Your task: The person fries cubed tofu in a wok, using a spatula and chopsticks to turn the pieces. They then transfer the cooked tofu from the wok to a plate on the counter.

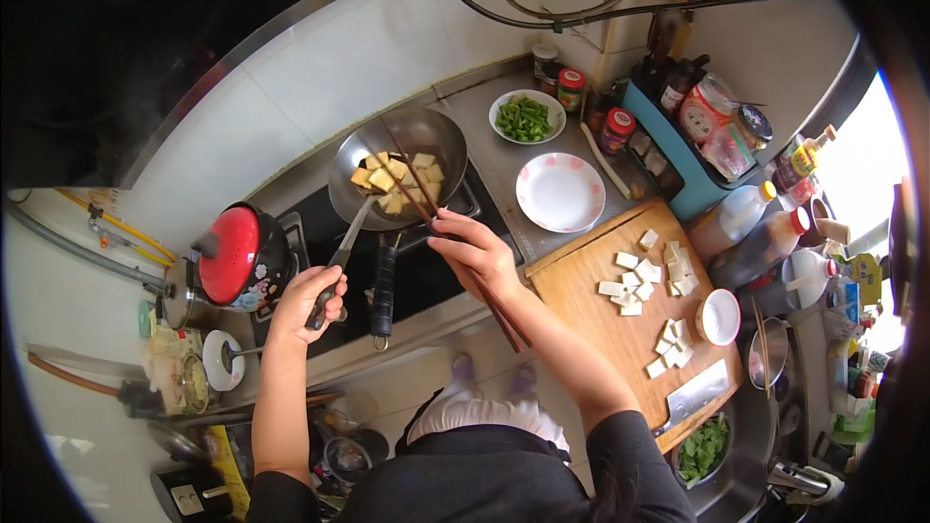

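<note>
My left hand (312,301) grips the dark handle of a metal spatula (354,227), whose far end reaches into the wok (439,132). Long brown chopsticks (501,316) are held in my right hand (476,250), their tips over the wok among the food. Golden, browned tofu pieces (396,169) lie in the wok, some of them in oil on the near right side. The wok's black handle (383,283) points towards me and neither hand touches it. Where exactly the chopstick tips meet the tofu is hard to tell.
White tofu pieces (631,283), a small bowl (719,316) and a cleaver (697,392) lie on the wooden cutting board (574,269). Behind it stand a white plate (560,192) and a bowl of chopped greens (524,118). A red-lidded pot (231,254) sits left of the wok.
</note>
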The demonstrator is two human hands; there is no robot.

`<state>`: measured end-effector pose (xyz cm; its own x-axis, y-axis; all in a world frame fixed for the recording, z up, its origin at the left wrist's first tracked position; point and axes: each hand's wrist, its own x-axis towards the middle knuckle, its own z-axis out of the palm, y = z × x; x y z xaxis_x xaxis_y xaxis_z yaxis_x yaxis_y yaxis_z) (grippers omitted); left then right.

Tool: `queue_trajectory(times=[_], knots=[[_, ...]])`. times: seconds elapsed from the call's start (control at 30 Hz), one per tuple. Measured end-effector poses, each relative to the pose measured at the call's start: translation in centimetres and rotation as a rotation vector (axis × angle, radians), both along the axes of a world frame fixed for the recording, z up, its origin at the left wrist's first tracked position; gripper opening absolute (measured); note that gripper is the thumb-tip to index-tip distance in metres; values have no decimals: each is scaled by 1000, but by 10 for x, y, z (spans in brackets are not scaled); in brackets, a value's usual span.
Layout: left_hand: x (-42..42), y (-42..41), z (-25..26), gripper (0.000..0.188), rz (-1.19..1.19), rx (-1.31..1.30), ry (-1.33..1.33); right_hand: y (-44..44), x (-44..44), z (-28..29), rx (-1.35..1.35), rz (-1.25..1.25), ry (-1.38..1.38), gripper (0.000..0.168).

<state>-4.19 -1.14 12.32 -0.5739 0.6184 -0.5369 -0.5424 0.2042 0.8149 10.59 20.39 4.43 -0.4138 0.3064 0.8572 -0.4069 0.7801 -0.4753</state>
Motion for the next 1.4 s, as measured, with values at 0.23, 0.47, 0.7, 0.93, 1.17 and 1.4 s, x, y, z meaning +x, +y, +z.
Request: queue_trajectory(times=[0.23,0.47,0.7,0.93,1.17,1.4], knots=[[-21,-15,20,16,-50,-51,-52,-23,-16,-23,11,73,-61,26],[-39,-14,46,17,-80,-99,-124,-36,-17,-23,-50,33,-84,24],[-61,3,79,21,-115,-227,-165,-40,-26,-22,-144,-1,-27,21],[-75,11,95,23,-112,-304,-191,-44,-29,-22,-223,-18,-41,18],[-73,10,95,22,-117,-299,-157,-44,-27,-20,-223,-5,-59,19],[-41,11,62,19,-223,-141,3,-23,9,-10,-44,-75,-48,24]])
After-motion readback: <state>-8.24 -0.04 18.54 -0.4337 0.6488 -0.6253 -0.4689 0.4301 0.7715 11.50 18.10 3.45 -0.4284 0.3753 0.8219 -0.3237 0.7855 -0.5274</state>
